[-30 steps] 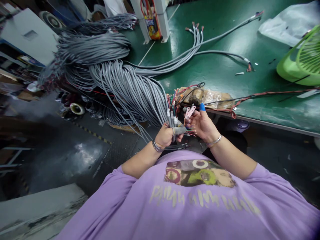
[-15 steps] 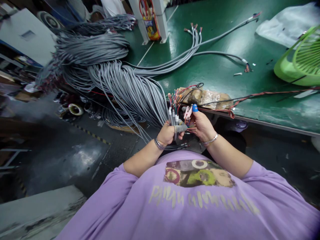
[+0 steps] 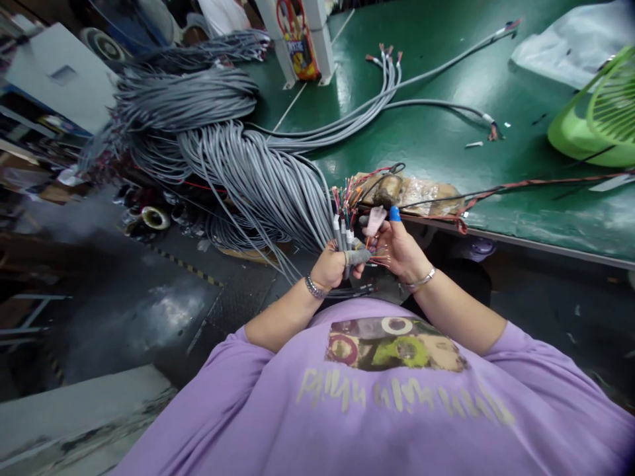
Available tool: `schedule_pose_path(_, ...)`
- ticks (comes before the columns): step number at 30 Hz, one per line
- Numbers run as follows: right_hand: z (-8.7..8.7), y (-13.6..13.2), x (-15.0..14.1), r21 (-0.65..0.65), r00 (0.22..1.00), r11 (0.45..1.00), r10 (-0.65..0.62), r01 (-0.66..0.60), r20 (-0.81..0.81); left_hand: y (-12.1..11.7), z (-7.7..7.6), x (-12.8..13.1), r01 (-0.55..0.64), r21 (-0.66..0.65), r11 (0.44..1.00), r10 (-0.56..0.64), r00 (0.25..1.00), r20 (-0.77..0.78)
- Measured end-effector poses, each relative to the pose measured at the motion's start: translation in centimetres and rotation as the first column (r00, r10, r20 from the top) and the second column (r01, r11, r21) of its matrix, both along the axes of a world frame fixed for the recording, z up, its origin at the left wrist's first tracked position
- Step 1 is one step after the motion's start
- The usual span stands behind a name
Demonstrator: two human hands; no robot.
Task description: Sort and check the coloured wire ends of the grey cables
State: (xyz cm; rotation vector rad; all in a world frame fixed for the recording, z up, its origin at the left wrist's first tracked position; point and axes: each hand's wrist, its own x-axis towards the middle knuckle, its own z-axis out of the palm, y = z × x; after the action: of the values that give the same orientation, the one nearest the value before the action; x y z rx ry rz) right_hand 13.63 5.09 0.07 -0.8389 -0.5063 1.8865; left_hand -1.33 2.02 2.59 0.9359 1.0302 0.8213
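Observation:
My left hand (image 3: 331, 266) is closed round the ends of several grey cables (image 3: 278, 192), a grey cot on one finger. Coloured stripped wires (image 3: 344, 198) fan out above the fist. My right hand (image 3: 401, 250) sits just to the right, touching those wires, and grips a small pink tool (image 3: 373, 221) that looks like snips. Its thumb wears blue tape. Both hands hover in front of the green table's near edge (image 3: 496, 233).
A thick grey cable bundle (image 3: 188, 99) drapes off the table's left end toward the floor. More cables with stripped ends (image 3: 387, 73) lie on the green top. A green fan (image 3: 595, 119) stands far right, a plastic bag (image 3: 565, 46) behind it. A tape roll (image 3: 155, 217) lies below.
The pink tool in my right hand has shifted slightly and now looks blurred. Both hands stay in nearly the same place, holding the cable ends.

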Motion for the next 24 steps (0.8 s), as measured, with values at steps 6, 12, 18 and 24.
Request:
schedule_pose_path(6, 0.8, -0.3, 0.4, 0.018, 1.000, 0.999, 0.027, -0.027, 0.001, -1.4, 0.4, -0.1, -0.075, 0.042, 0.996, 0.076, 0.997, -0.018)
schedule_pose_path(12, 1.0, -0.5, 0.1, 0.080, 1.000, 0.997, -0.025, 0.023, 0.016, -1.7, 0.2, 0.5, -0.182, 0.084, 0.980, 0.183, 0.983, 0.003)
schedule_pose_path(18, 0.1, -1.3, 1.3, 0.032, 0.992, 0.992, 0.123, -0.124, 0.041, -1.4, -0.2, 0.9, -0.213, 0.105, 0.971, 0.214, 0.977, -0.001)
schedule_pose_path(24, 0.3, -2.2, 2.3, 0.127, 0.974, 0.972, 0.180, -0.198, 0.139, -1.6, -1.1, 0.6, -0.178, 0.152, 0.972, 0.193, 0.977, -0.090)
